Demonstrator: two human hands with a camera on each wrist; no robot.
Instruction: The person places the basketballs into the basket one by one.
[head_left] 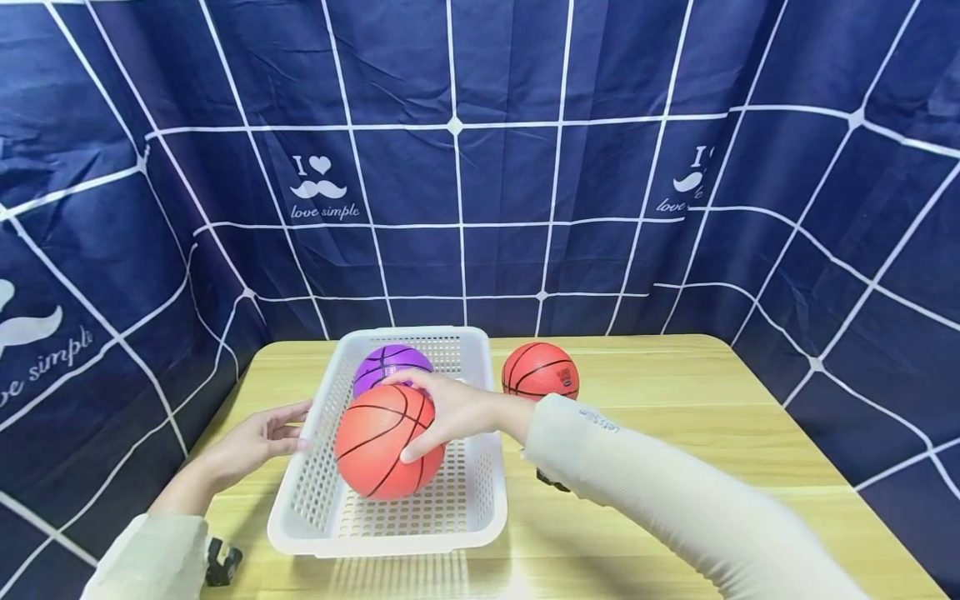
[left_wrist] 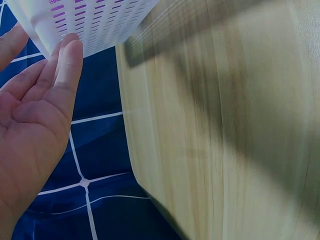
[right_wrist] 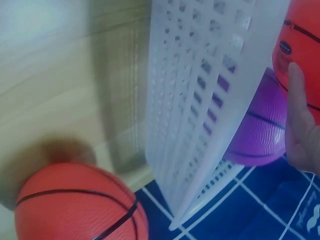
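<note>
My right hand [head_left: 453, 408] grips an orange basketball [head_left: 375, 467] from its top and right side, thumb on the near face and fingers over the top. The ball is over a white plastic basket [head_left: 405, 546] with perforated walls. Behind it in the basket sits a purple basketball [head_left: 386, 360], partly hidden by the hand and the orange ball. At the basket's left side, my left hand [head_left: 255, 442] touches the rim with extended fingers. In the left wrist view those fingers [left_wrist: 69, 65] lie against the basket's outer wall.
A red-orange basketball [head_left: 540, 371] rests on the wooden table [head_left: 637, 500], to the right of the basket and behind my right forearm. Dark blue curtains [head_left: 502, 175] with white lines enclose the table at the back and sides.
</note>
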